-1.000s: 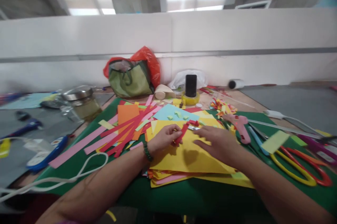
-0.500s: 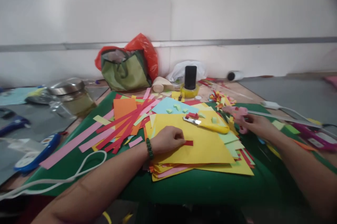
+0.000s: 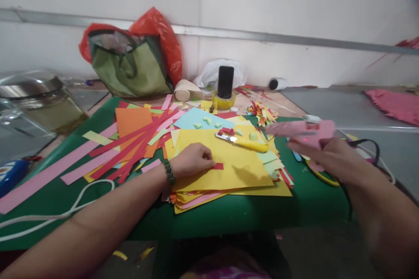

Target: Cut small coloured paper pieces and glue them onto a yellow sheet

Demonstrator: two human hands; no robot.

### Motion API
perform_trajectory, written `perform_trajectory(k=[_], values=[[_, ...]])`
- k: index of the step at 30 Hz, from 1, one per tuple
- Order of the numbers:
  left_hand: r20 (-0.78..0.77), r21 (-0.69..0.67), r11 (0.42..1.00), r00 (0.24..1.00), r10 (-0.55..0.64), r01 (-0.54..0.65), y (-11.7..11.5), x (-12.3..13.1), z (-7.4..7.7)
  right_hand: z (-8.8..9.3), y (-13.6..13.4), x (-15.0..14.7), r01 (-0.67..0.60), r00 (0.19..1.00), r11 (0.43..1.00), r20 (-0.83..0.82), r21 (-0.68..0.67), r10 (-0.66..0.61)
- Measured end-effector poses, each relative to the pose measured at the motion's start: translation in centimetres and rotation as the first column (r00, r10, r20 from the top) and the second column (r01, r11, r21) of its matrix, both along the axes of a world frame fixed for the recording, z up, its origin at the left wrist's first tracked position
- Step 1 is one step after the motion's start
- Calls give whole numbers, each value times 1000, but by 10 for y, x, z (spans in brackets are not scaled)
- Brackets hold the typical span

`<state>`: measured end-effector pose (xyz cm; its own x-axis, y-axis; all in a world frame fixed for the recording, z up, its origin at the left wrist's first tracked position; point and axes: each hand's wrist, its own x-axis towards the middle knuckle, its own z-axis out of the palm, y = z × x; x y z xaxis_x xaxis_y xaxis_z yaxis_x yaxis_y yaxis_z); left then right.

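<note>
My left hand (image 3: 194,159), with a green bead bracelet on its wrist, pinches one end of a small red paper strip (image 3: 218,166). The strip lies on a yellow paper sheet (image 3: 242,174) that tops a stack of coloured papers. In my right hand (image 3: 332,156) is a pink glue gun (image 3: 310,132), blurred by motion, raised over the right side of the table with its nozzle pointing left. A yellow utility knife (image 3: 250,144) with its blade out rests on the yellow sheet. Red paper bits (image 3: 226,131) and folded pale green pieces (image 3: 207,120) lie near it.
Red and pink strips (image 3: 137,148) overlap at the left on the green mat (image 3: 235,218). Behind stand a phone (image 3: 225,81) on a yellow tape roll (image 3: 224,101) and a green bag (image 3: 131,74). A glass jar (image 3: 49,108) and white cable (image 3: 75,209) are left.
My right hand has lifted the glue gun from the table's right side and brought it nearer. My left hand stays on the red strip. The camera view has tilted down and shifted right.
</note>
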<state>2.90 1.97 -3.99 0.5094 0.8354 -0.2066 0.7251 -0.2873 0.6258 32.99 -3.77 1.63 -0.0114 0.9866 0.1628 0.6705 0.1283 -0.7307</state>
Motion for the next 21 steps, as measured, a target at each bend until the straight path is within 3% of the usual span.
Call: perform_trajectory(k=[2, 4, 9, 21], values=[[-5, -15, 1000, 1000, 1, -1, 1, 0, 1, 1, -11, -25, -328, 943, 930, -12, -167, 331], [-6, -29, 1000, 1000, -7, 6, 2, -1, 1, -5, -13, -44, -458, 885, 854, -36, -245, 464], [5, -25, 1000, 1000, -16, 16, 2, -2, 1, -21, -2, -62, -417, 885, 868, 97, -269, 455], [-14, -30, 1000, 1000, 6, -7, 2, -1, -3, -30, 2, -59, -379, 861, 905, 284, -194, 422]])
